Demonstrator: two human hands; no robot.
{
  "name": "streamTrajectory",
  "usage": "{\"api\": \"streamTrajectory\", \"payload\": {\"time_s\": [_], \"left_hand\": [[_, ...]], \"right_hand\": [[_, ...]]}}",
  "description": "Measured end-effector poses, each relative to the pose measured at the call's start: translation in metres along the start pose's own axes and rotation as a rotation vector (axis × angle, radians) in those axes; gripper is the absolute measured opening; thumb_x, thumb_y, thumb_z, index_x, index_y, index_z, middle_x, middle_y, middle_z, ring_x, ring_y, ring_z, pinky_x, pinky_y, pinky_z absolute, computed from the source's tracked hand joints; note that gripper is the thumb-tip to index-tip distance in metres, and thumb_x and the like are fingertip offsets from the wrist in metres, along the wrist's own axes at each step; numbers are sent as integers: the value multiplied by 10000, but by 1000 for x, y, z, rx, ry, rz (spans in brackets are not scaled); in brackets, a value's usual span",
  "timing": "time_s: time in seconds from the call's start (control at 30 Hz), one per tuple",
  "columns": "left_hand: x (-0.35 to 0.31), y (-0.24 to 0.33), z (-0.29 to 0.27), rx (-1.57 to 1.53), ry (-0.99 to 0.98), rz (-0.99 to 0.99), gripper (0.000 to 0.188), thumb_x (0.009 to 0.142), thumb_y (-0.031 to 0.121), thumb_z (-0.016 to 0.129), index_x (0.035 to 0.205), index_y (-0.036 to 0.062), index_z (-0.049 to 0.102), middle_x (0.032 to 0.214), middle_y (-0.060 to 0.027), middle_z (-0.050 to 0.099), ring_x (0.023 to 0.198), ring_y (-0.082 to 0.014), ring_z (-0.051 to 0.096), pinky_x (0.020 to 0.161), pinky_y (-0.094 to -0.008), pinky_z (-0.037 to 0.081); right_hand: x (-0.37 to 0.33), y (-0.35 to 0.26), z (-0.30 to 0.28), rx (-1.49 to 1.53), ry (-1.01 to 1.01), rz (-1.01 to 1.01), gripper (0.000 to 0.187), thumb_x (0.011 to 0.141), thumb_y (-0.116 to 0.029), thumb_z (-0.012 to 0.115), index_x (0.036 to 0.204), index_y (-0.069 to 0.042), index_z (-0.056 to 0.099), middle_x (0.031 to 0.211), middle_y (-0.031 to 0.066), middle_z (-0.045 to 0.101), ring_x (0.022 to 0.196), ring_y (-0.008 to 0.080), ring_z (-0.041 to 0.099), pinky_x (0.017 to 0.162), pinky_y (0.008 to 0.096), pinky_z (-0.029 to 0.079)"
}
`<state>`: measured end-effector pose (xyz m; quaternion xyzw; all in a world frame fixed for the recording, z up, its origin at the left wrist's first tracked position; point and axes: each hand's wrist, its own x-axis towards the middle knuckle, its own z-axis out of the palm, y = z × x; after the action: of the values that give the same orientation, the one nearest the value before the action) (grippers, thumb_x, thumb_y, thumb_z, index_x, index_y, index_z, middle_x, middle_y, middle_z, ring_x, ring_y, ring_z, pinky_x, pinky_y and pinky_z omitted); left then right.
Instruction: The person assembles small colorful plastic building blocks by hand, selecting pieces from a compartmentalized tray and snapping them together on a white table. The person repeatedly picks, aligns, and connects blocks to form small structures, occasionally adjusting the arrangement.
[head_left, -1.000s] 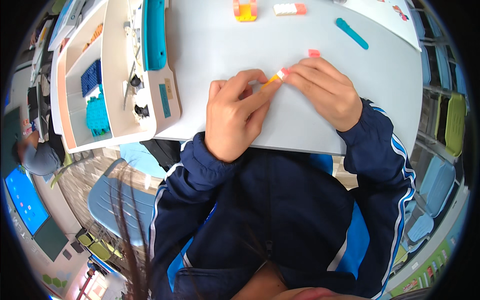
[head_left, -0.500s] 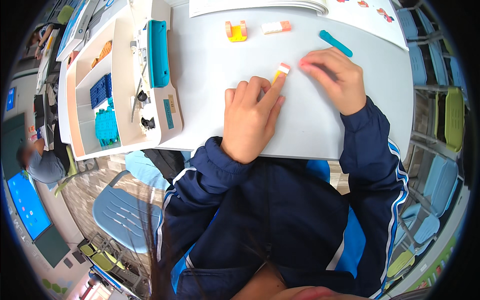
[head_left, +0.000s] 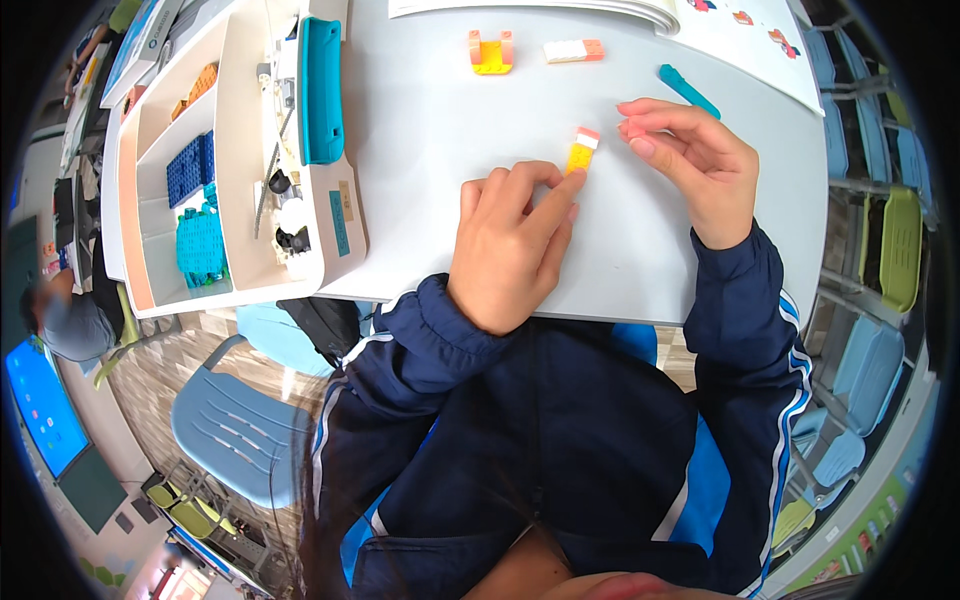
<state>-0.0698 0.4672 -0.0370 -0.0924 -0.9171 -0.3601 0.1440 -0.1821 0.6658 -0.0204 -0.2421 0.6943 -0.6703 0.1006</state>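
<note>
A small brick stick (head_left: 581,153), yellow with a white and pink end, lies on the table. My left hand (head_left: 510,240) rests palm down just below it, the index fingertip touching its yellow end. The thumb is apart from it and the other fingers are loosely bent. To the right, my right hand (head_left: 695,160) is raised with fingers apart and nothing visible between them. Farther back are a yellow piece with two pink uprights (head_left: 491,55) and a white and pink brick bar (head_left: 574,51). A teal beam (head_left: 688,90) lies just beyond my right hand.
At left stands a white sorting box (head_left: 150,240) holding blue, teal and orange bricks, with a teal handle (head_left: 321,90). An open booklet (head_left: 750,50) lies along the far edge. Blue chairs (head_left: 240,430) stand beside the table; a person (head_left: 75,320) is at far left.
My left index finger has drawn back along the brick stick, showing more of its yellow part. My right hand's fingers have opened and spread. The whole view has shifted slightly.
</note>
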Motion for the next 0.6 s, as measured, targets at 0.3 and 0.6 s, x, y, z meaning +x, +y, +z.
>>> {"api": "streamTrajectory", "payload": {"time_s": [0.3,0.6], "left_hand": [[-1,0,1,5,-4,15,400,866,-9,693,1253,93,701,1133,-32,599,831,-203,527,837,-362,384],[-1,-1,3,39,2,39,436,850,-6,708,1275,88,689,1130,-31,587,855,-207,515,829,-370,377]], "right_hand": [[1,-4,13,-478,-109,-272,201,881,108,673,1046,23,753,1161,136,718,1021,266,724,927,316,582],[3,-7,7,-828,-47,-491,266,761,45,768,1023,-3,770,1109,125,713,1073,308,653,873,376,543]]}}
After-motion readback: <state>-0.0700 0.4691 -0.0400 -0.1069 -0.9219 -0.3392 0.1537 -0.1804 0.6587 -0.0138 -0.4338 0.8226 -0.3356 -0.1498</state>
